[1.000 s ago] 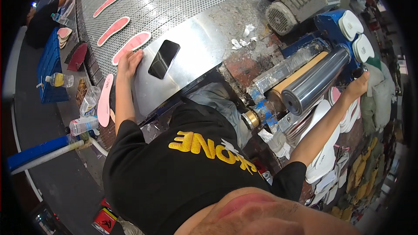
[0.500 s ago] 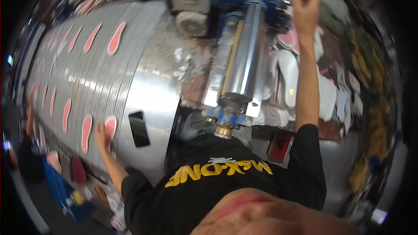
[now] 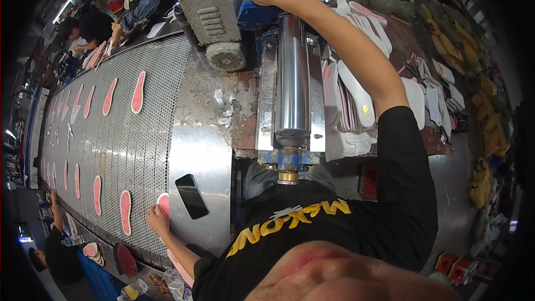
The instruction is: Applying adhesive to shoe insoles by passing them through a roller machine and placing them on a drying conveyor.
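Steel roller (image 3: 292, 72) between hands, phone (image 3: 191, 195) beside left hand (image 3: 157, 220), insoles (image 3: 356, 86) right.

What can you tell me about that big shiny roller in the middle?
The roller is a long, smooth cylinder that looks like polished steel. It lies flat in a grey metal frame, running away from the person. Its near end sits on a worn blue mount with a brass-coloured fitting. A grey motor stands at its left; white insoles are stacked at its right. No hand touches it.
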Motion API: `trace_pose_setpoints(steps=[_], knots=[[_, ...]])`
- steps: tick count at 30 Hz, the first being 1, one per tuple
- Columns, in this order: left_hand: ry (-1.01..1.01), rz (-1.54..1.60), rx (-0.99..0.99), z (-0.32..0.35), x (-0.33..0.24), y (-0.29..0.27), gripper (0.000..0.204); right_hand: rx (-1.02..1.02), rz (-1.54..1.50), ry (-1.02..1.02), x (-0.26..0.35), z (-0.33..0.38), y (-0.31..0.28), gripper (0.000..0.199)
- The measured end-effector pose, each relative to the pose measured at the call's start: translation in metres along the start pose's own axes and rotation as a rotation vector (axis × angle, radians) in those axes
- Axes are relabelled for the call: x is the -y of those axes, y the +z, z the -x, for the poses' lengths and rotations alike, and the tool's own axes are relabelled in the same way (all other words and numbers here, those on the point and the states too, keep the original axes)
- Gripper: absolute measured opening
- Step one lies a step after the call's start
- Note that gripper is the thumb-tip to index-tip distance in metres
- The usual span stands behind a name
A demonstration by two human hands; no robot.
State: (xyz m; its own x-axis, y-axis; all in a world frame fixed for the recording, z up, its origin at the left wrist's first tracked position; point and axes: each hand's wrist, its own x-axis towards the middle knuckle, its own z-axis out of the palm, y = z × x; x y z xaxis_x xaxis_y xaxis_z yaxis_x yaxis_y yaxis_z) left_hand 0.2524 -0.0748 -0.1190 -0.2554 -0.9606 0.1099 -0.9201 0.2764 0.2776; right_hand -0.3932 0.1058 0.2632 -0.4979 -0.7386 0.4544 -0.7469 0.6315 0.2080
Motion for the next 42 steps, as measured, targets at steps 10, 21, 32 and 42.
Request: trace_pose_setpoints(steps=[10,21,32,42], knots=[[-0.059,0.053,0.002,0.037,-0.010,-0.003,0.033,0.447,0.001,0.092,0.016,-0.035,-0.006,0.040],[-0.067,0.112,-0.049,0.037,-0.016,0.000,0.037,-0.165,-1.190,-0.203,-0.087,0.024,-0.025,0.027],[0.700,0.872,0.485,-0.047,-0.363,-0.105,0.041,-0.141,-1.699,0.538,-0.197,0.251,0.050,0.030],[1.605,0.495,0.602,-0.057,-0.532,-0.148,0.083,-0.078,-1.499,0.474,-0.059,0.258,0.038,0.031]])
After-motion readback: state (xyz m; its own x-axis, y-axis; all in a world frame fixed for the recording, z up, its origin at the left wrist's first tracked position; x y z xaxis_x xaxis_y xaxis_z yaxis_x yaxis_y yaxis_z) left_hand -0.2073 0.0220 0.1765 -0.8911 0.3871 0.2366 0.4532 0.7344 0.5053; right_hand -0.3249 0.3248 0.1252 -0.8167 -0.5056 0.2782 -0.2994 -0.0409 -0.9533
